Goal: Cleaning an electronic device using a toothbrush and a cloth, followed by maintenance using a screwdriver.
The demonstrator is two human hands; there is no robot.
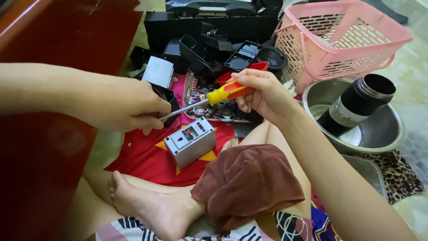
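Overhead, at upper right, pink plastic basket (pixel 343 40) tipped against a heap of black plastic casings (pixel 209 31). Just below it, steel bowl (pixel 379 134) holding a black cylindrical flask (pixel 356 105) lying tilted, mouth up and right. Lower centre, brown cloth (pixel 247 183) draped over a bent knee, red fabric (pixel 147 156) spread on the floor beneath. On that fabric, grey socket box (pixel 191 142), face up, just under the tool and not touching it. Left hand (pixel 129 107) curled shut, fingertips pinching the metal shaft near its tip. Right hand (pixel 263 93) closed loosely round the handle, thumb on top, fingers wrapped beneath. Between both hands, screwdriver (pixel 214 98) with yellow-and-red handle, held nearly level above the socket box, shaft sloping down to the left. Behind it, tray of small metal parts (pixel 218 111), partly hidden.
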